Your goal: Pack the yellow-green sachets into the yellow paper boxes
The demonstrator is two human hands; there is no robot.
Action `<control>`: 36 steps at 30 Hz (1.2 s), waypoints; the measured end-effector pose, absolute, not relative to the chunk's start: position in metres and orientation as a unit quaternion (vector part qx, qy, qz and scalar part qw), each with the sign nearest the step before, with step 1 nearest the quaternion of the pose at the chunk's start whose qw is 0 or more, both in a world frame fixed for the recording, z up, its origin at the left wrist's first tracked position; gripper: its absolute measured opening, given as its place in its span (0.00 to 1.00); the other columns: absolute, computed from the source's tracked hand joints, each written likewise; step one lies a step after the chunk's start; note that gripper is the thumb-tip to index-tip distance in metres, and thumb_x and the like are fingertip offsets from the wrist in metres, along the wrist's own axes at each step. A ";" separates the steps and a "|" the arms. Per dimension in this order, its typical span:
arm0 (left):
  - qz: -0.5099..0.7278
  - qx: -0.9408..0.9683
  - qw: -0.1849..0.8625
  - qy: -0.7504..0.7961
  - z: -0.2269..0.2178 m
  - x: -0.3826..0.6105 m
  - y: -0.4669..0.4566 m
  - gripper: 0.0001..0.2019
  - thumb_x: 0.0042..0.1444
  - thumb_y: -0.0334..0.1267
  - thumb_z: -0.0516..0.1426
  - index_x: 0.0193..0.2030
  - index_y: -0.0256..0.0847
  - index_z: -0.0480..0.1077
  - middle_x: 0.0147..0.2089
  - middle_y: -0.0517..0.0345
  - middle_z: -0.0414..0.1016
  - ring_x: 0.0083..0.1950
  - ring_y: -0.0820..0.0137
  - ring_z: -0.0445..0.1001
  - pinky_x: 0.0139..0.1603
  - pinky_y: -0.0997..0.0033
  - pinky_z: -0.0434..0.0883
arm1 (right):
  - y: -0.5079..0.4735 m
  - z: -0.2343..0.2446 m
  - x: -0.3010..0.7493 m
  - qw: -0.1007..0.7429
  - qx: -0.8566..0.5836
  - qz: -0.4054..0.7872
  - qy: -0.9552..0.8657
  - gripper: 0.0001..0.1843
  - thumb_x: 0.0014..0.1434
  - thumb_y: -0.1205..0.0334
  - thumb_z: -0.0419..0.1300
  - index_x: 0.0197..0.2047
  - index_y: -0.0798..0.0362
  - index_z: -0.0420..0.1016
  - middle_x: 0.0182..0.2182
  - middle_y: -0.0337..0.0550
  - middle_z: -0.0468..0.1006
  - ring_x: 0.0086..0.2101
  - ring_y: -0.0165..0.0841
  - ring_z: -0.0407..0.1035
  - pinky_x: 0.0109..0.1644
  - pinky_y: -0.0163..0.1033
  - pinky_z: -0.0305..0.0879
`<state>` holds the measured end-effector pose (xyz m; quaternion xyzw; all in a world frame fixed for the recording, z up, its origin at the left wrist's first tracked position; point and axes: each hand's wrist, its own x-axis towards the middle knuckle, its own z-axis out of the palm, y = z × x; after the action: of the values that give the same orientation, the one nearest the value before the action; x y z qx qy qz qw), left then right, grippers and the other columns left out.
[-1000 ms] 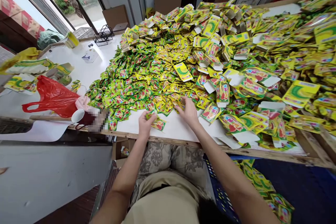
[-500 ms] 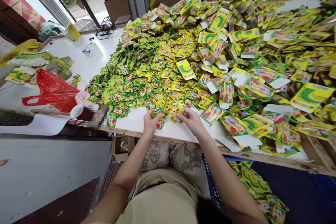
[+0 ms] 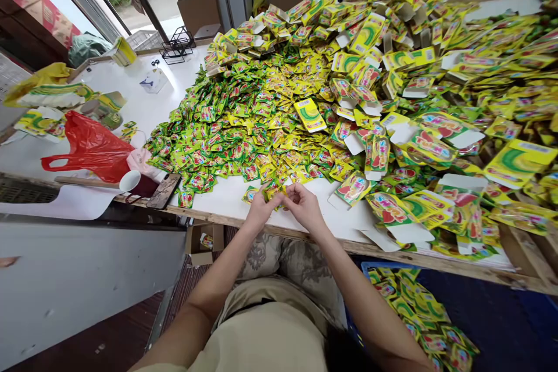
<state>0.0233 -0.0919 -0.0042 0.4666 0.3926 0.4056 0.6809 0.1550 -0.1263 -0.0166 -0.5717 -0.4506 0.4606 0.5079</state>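
Close together at the table's front edge are my left hand (image 3: 260, 208) and my right hand (image 3: 304, 204), fingers bent and nearly meeting. Between their fingertips is a small yellow sachet (image 3: 274, 191), which both hands pinch. Whether another sachet lies behind it is hidden by my fingers. Beside my left fingertips a green-and-red sachet (image 3: 249, 194) rests on the white tabletop (image 3: 231, 200). Just beyond my hands spreads a heap of small green and yellow sachets (image 3: 244, 122).
Printed cardboard boxes (image 3: 392, 209) pile up on the right. To the left are a red plastic bag (image 3: 93, 148), a cup (image 3: 137, 183), a phone (image 3: 164, 192) and a black wire rack (image 3: 178, 45). Below right, a blue crate (image 3: 366, 270) holds filled yellow packs (image 3: 422, 302).
My hands have come together, the right moving left with the yellow sachet. The green sachets that were at my left fingers no longer show there; one lies beside that hand.
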 end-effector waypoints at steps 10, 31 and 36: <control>0.250 0.704 0.528 0.404 -0.009 0.017 -0.101 0.31 0.45 0.28 0.59 0.57 0.38 0.53 0.56 0.45 0.61 0.59 0.59 0.64 0.59 0.55 0.64 | -0.133 0.010 0.171 0.400 -0.522 0.341 -0.672 0.15 0.54 0.63 0.59 0.46 0.48 0.71 0.45 0.47 0.72 0.46 0.38 0.67 0.46 0.43 0.65; 0.071 0.868 0.229 0.436 -0.013 -0.038 -0.063 0.32 0.40 0.49 0.67 0.52 0.42 0.67 0.47 0.51 0.65 0.50 0.58 0.63 0.51 0.59 0.64 | -0.132 -0.037 0.169 0.308 -0.751 0.323 -0.487 0.17 0.51 0.50 0.57 0.40 0.50 0.66 0.24 0.38 0.70 0.26 0.35 0.65 0.30 0.37 0.57; 0.107 0.837 0.222 0.488 -0.019 -0.035 -0.071 0.32 0.39 0.50 0.68 0.51 0.43 0.67 0.47 0.51 0.66 0.49 0.59 0.63 0.51 0.59 0.63 | -0.133 -0.034 0.169 0.260 -0.733 0.360 -0.514 0.12 0.50 0.54 0.60 0.36 0.50 0.68 0.22 0.37 0.72 0.22 0.32 0.64 0.27 0.35 0.55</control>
<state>-0.0352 -0.0711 -0.0188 0.8371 0.4883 0.1069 0.2222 0.1692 -0.1330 -0.0345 -0.7335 -0.5143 0.3605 0.2600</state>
